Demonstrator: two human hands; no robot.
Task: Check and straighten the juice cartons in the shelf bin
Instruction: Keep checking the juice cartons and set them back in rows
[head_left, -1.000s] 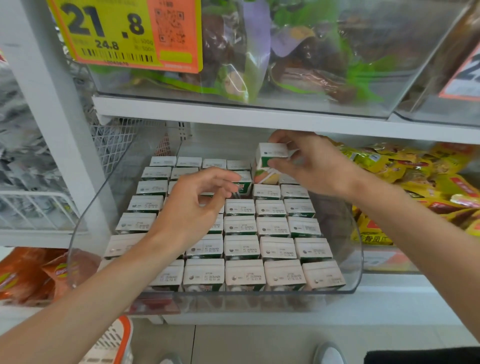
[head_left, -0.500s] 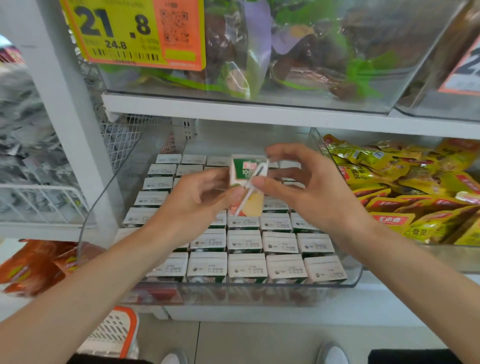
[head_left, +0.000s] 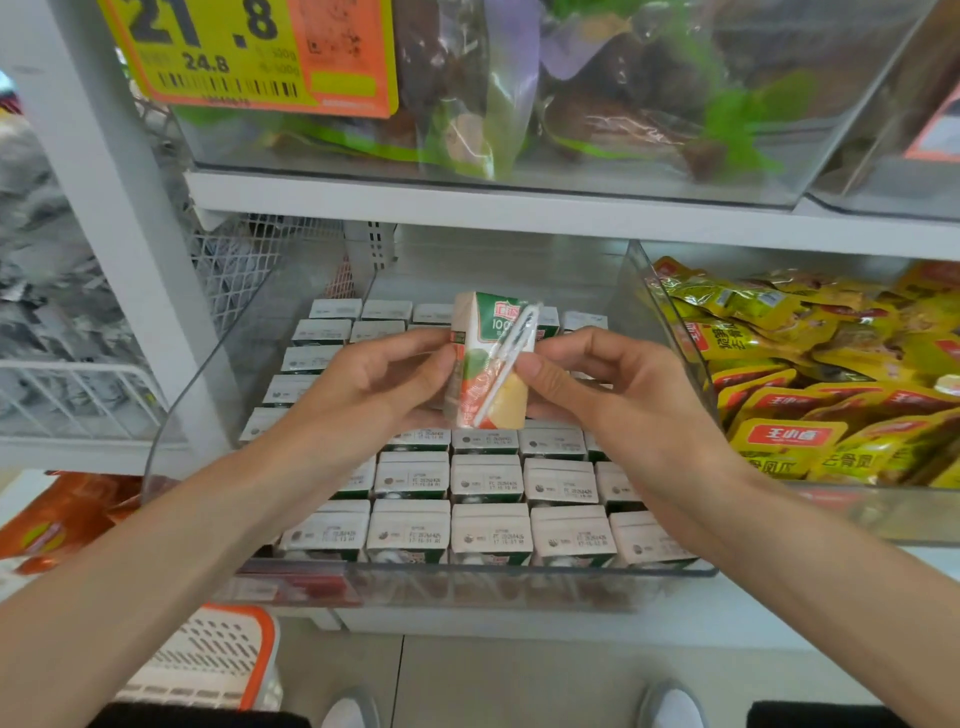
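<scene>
Between both sets of fingers, above the clear shelf bin: one juice carton, upright, wrapped straw facing the camera. Left hand grips its left edge, right hand pinches the right. Remaining cartons sit in rows below the fingers.

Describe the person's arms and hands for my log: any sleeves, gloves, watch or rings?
Both are bare. The left hand and right hand wear no gloves, and no rings show on the fingers in view. The left forearm and right forearm are uncovered right to the frame edge: no sleeve, watch, bracelet or band at either wrist.
</scene>
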